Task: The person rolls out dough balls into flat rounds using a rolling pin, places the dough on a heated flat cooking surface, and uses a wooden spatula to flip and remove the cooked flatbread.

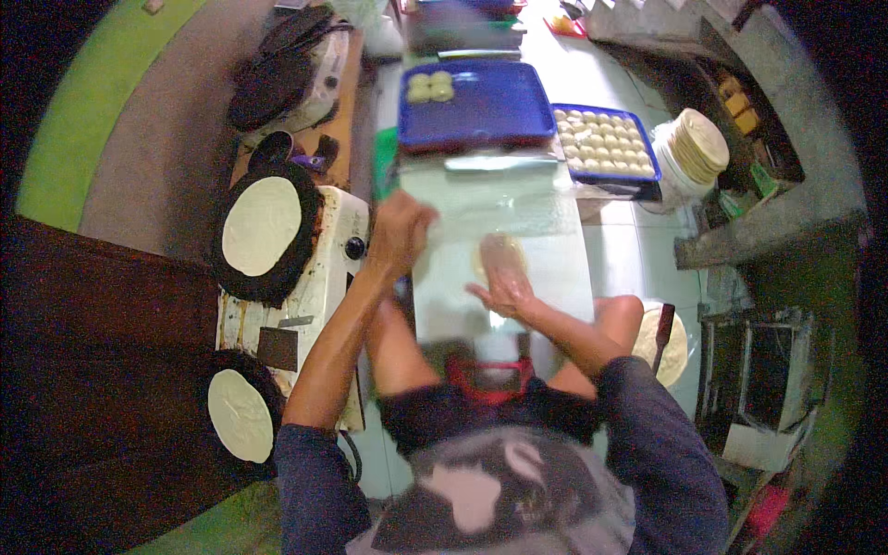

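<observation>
My right hand [505,281] lies flat, palm down, on a small round of dough [522,255] at the middle of the pale work table [451,298]. At the table's left edge my left hand [402,232] is raised with its fingers curled; motion blur hides whether anything is in it. Beyond both hands a blue tray [485,114] holds several dough balls [430,87] in its far left corner. To its right a smaller blue tray [655,156] is filled with rows of dough balls [603,142].
Left, a stove [336,208] carries two dark pans with flatbreads [262,225] [241,416]. At the right stand a stack of flatbreads [701,142] on a white container and, by my knee, a large flatbread [673,354] with a dark-handled tool [664,333] across it.
</observation>
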The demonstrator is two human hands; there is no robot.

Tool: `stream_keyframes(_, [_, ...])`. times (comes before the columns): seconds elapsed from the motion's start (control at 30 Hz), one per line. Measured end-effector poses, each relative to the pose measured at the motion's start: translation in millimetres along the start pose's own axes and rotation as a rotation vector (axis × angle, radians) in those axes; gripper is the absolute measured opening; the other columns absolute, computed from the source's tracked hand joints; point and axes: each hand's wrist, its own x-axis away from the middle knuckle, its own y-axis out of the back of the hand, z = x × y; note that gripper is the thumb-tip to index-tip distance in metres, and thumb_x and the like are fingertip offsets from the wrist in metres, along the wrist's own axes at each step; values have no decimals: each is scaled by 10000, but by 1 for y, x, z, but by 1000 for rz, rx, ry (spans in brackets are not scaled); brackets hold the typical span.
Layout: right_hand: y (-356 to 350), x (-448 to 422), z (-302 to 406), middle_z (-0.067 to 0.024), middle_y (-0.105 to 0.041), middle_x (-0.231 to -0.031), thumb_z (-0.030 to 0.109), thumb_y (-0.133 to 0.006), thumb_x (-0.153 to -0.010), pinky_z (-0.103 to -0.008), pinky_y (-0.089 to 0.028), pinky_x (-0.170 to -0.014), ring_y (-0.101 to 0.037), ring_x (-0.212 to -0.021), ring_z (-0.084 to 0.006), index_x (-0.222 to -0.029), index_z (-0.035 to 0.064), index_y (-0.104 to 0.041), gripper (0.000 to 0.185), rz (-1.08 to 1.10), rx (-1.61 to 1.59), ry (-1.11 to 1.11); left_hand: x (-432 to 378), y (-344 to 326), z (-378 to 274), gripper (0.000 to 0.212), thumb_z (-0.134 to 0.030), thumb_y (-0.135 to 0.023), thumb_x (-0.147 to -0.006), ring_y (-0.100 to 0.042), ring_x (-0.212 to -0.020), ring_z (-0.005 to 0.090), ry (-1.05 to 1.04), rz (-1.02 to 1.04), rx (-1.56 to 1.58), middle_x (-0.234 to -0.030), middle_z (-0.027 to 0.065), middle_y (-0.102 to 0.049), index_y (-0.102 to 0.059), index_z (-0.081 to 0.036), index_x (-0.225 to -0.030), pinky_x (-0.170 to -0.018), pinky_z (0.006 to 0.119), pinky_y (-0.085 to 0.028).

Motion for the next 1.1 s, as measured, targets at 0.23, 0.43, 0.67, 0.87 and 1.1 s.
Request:
stream_keyframes(0.23, [4, -7, -112, -243, -392, -1376, 327, -404, -927, -452, -270, -1080, -382, -1278, -361, -1370, -28, -329, 573, -49, 56, 222, 89, -31, -9, 91, -79, -605, -743, -567, -735, 305, 217, -11, 102, -754, 110, -581, -635, -91, -828, -668, 393, -453])
stream_keyframes(0.43, [125, -16, -252, -177, -576, -1205, 34, -592, -803, -357, -419, -982, -545, -1146, -277, -1228, -6, -533, 431, -403, -334, -200, 129, -65, -49, 83, -217, -596, -762, -597, -754, 273, 149, 344, -254, -861, 71, -640, -639, -159, -802, -615, 415, -497])
stream_keyframes(0.67, [69, -170, -129, -218, -434, -1338, 116, -522, -843, -626, -322, -977, -437, -1235, -368, -1332, 91, -424, 500, -17, 362, -41, 171, -138, -48, 132, -186, -577, -776, -573, -786, 324, 267, 459, -37, -852, 119, -595, -602, -132, -894, -658, 467, -436])
stream_keyframes(0.87, [35, -95, -16, -276, -466, -1229, 263, -569, -841, -634, -297, -946, -453, -1149, -411, -1400, 194, -347, 605, 233, 40, 40, 183, -143, -85, 125, -143, -533, -786, -586, -819, 332, 397, 471, -33, -868, 141, -600, -598, -73, -867, -695, 472, -446])
stream_keyframes(1.1, [7, -15, 25, -149, -505, -1151, 95, -569, -781, -590, -269, -968, -430, -1158, -328, -1303, 209, -474, 543, -383, 219, 40, 183, -150, -91, 157, -58, -498, -729, -551, -833, 317, 314, 423, -167, -847, 151, -561, -567, -41, -869, -735, 444, -433])
